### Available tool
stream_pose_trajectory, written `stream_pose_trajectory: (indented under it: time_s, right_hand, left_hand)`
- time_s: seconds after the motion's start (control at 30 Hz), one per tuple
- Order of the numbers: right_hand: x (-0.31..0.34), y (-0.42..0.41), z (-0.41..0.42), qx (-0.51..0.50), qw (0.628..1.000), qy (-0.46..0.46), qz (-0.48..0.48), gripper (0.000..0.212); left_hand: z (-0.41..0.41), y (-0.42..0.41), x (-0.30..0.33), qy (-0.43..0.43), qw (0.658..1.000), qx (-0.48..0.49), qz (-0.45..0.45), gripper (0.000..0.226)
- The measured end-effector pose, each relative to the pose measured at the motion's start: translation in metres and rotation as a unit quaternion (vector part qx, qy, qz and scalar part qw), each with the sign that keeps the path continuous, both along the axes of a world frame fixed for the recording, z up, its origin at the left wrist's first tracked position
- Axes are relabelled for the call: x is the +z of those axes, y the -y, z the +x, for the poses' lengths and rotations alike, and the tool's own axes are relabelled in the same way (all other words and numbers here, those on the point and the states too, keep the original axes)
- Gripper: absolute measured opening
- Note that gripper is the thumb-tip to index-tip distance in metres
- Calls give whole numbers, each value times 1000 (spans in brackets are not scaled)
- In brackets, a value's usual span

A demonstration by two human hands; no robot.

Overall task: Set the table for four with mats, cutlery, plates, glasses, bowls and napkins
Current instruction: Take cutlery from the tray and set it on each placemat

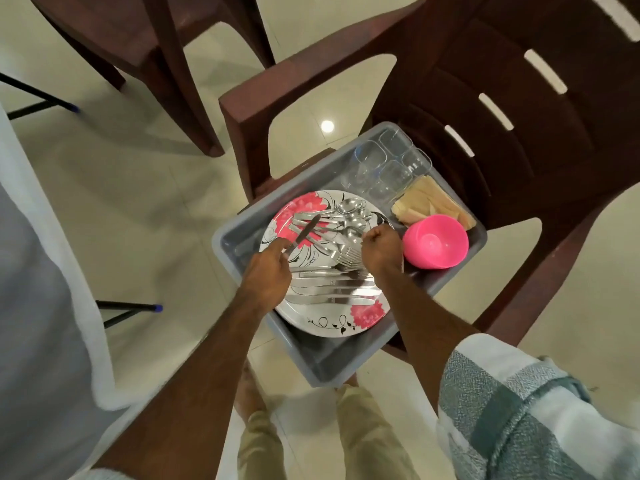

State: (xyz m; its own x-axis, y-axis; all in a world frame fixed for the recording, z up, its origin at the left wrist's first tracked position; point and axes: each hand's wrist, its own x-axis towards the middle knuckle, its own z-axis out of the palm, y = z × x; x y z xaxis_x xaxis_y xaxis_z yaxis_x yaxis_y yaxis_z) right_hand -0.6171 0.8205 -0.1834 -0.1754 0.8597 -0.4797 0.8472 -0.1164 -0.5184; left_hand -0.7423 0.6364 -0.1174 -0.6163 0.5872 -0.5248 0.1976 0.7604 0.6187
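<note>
Because the cutlery (332,258) lay piled on the plate (367,317) in the tub (325,362), the left hand (268,271) pinched a knife (303,233) while the right hand (381,247) curled around a spoon (351,232), probably sorting it for carrying

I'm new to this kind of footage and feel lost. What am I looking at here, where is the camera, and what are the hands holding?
There is no machine, only a person wearing a camera on the head, looking down at their own arms. A grey tub sits on a brown chair. It holds a flowered plate piled with cutlery, a pink bowl, clear glasses and folded napkins. The left hand holds a knife. The right hand has its fingers curled among the cutlery; what it grips is hidden.
</note>
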Motion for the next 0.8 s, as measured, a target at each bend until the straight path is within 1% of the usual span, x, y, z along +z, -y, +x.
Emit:
stream_pose_trajectory:
  time_s: [0.1,0.17,0.27,0.33,0.4,0.47,0.5,0.53,0.6,0.67,0.7,0.77,0.8]
  right_hand:
    - [12,0,9,65,997,-23,23,18]
    - [24,-5,14,102,993,-39,43,15]
    - [40,-16,17,164,981,-65,76,10]
    - [45,-20,13,215,971,-73,77,8]
    - [49,-19,3,240,966,-81,56,9]
    - [52,-13,-10,234,967,-96,40,12]
    - [51,-10,-16,226,968,-101,32,13]
    - [52,-7,-23,221,970,-102,22,14]
    - [50,0,-33,215,971,-108,1,10]
    - [46,7,-38,202,972,-122,-20,6]
    - [43,9,-38,197,973,-120,-8,8]
    - [33,13,-36,210,974,-82,28,15]
    - [27,15,-34,237,969,-55,36,18]
  left_hand:
    - [-2,-12,7,-30,999,-20,-27,26]
    - [-4,-21,11,-52,998,-15,-22,27]
    - [-8,-31,11,-115,992,-49,-23,27]
    - [-9,-35,14,-112,991,-74,-25,29]
    - [-6,-36,14,-54,995,-82,-21,29]
    - [0,-33,12,20,997,-72,-21,27]
    - [3,-31,10,70,997,-38,-17,27]
    - [7,-28,8,129,991,16,-7,25]
    - [12,-24,5,220,969,113,2,19]
    - [14,-19,6,238,957,167,-4,21]
    - [13,-17,8,233,954,188,-6,22]
    - [10,-12,9,228,947,228,-3,24]
    - [7,-9,10,231,942,243,0,23]
